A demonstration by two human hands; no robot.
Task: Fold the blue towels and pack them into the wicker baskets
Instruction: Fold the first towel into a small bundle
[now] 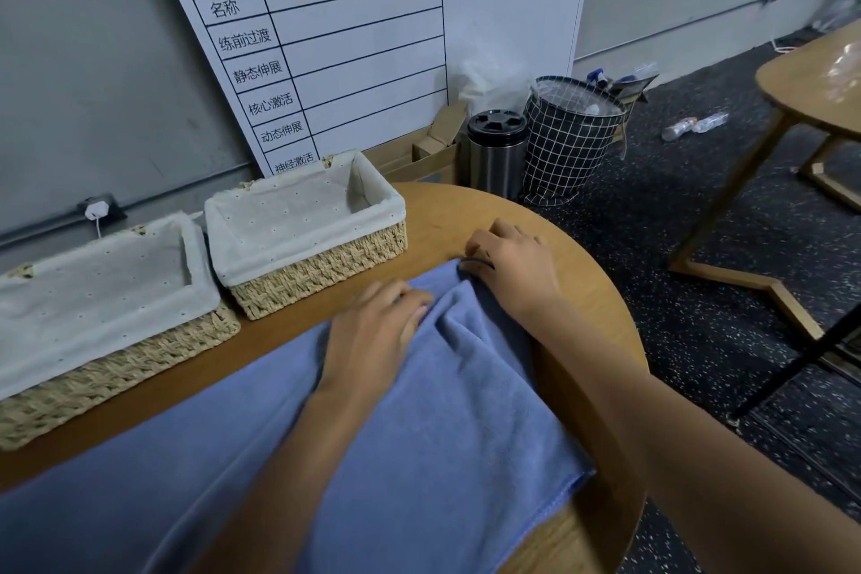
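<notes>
Head view: I see my left hand (372, 331) lying on the blue towel (433, 424), fingers bunching a ridge of its plush cloth. My right hand (512, 261) pinches the towel's far corner. The towel is spread over the round wooden worktop (601, 368), just before two woven wicker baskets (321, 266) with white dotted liners. A board (363, 37) behind reads "训练计划表".

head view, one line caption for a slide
Both hands grip a towel edge on the table, two baskets beside.
</notes>
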